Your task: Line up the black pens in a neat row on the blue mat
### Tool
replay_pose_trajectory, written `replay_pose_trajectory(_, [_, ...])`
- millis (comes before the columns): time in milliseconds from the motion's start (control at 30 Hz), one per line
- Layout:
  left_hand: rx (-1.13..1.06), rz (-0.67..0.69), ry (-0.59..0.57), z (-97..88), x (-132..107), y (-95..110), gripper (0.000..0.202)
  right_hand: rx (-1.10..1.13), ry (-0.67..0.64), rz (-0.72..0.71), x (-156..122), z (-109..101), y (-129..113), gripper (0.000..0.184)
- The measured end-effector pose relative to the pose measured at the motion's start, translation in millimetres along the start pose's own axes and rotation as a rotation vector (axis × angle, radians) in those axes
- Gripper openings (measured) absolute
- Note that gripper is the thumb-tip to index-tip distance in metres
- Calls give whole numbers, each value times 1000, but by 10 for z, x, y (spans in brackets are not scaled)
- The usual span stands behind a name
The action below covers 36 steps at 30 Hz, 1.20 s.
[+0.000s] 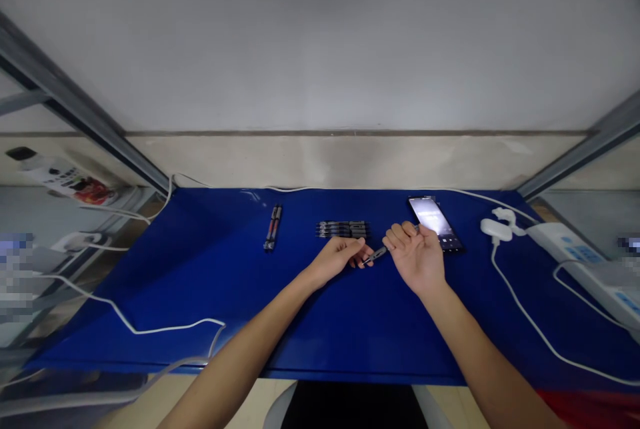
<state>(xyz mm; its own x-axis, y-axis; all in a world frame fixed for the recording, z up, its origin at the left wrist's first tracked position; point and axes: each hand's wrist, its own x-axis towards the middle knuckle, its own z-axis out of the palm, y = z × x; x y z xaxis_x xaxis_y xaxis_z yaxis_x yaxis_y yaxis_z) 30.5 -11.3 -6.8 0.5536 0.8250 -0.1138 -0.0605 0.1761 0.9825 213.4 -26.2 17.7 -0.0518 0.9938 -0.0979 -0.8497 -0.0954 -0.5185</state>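
A: Beyond the metal post at your left there's a capped, labelled bottle; I can't tell its contents.
B: Over the blue table, the fingers of your right hand are clamped round a grey-gripped pen.
A: Whether your left hand pinches its tip, I can't tell.
B: More pens lie beyond, before a pale wall.

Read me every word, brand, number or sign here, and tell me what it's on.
Nothing can be read.
White bottle with dark cap and red patterned label: lettering too blurred.
Black rectangular phone with lit screen: too small.
Row of slim grey-and-black pens: too small.
Long white power strip with blue patches: nothing legible.
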Motion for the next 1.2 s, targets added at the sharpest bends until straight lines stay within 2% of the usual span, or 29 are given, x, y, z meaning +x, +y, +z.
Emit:
replay_pose_trajectory(700, [-14,-8,7,-4,1,23,56,-9,-17,-26,-5,-21,-13,30])
replay_pose_trajectory(900, [0,-9,7,8,-5,26,56,-127,22,-42,-11,0,-15,39])
replay_pose_trajectory(1067, [2,16,6,10,-4,-11,43,-203,28,-66,9,12,0,39])
replay_pose_trajectory(1200, [-63,-20,67,-15,-4,-20,39,-256,11,-84,36,5,26,37])
